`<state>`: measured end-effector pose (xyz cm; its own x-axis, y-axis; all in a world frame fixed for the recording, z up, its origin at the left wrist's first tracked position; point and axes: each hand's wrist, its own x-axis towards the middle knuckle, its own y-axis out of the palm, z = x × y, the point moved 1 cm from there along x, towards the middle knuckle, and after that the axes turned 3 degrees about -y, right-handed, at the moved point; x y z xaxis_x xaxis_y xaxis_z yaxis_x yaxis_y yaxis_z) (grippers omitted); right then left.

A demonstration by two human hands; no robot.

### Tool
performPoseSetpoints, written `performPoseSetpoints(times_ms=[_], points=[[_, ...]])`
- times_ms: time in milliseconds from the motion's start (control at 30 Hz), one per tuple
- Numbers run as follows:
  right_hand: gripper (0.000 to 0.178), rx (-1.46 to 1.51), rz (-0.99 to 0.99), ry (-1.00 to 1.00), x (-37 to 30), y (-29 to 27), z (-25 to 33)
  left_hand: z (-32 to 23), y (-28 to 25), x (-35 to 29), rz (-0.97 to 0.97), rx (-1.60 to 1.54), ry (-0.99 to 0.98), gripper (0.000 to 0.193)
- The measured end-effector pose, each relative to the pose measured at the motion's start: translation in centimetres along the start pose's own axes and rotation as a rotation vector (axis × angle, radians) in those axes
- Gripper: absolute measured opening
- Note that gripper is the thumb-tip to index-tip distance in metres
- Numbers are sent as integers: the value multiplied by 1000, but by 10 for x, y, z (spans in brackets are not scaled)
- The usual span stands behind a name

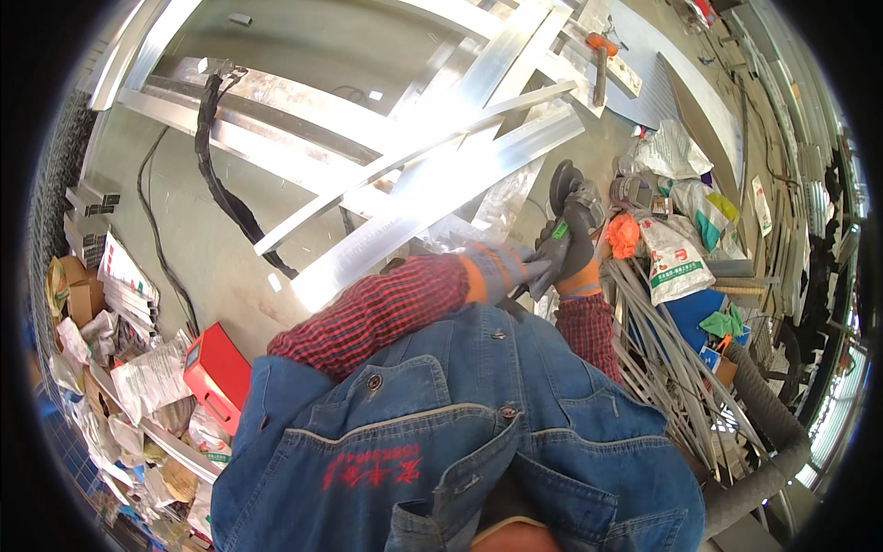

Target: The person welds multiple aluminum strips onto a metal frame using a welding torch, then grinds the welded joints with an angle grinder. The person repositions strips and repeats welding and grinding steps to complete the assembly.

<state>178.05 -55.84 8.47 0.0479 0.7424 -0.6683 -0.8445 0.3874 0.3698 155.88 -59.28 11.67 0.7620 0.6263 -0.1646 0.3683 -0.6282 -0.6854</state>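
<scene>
Both my hands are gloved in grey and orange, below red-checked sleeves, and meet close in front of my chest. My right hand (pixel 575 241) is closed round the body of an angle grinder (pixel 587 198), its dark round disc (pixel 562 187) pointing away from me. My left hand (pixel 532 268) reaches across from the left, fingers closed against the right hand and the tool's near end; what they grip is hidden. Just left of the hands lies a wide shiny metal profile (pixel 441 207), with a thinner metal strip (pixel 414 164) crossing above it.
A hammer (pixel 602 69) with an orange head lies on the far bars. White bags (pixel 674 258), an orange cloth (pixel 623 235) and a bundle of thin metal strips (pixel 658 340) crowd the right. A red box (pixel 219 375) stands left; a black cable (pixel 216 175) trails over the bars.
</scene>
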Motion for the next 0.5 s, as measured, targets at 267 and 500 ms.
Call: performPoseSetpoints(times_ms=[267, 500], points=[[35, 117, 18, -18, -10, -57, -10, -45, 42, 37, 185, 201, -75, 76], [44, 191, 161, -39, -5, -103, -15, -55, 59, 59, 237, 242, -82, 77]])
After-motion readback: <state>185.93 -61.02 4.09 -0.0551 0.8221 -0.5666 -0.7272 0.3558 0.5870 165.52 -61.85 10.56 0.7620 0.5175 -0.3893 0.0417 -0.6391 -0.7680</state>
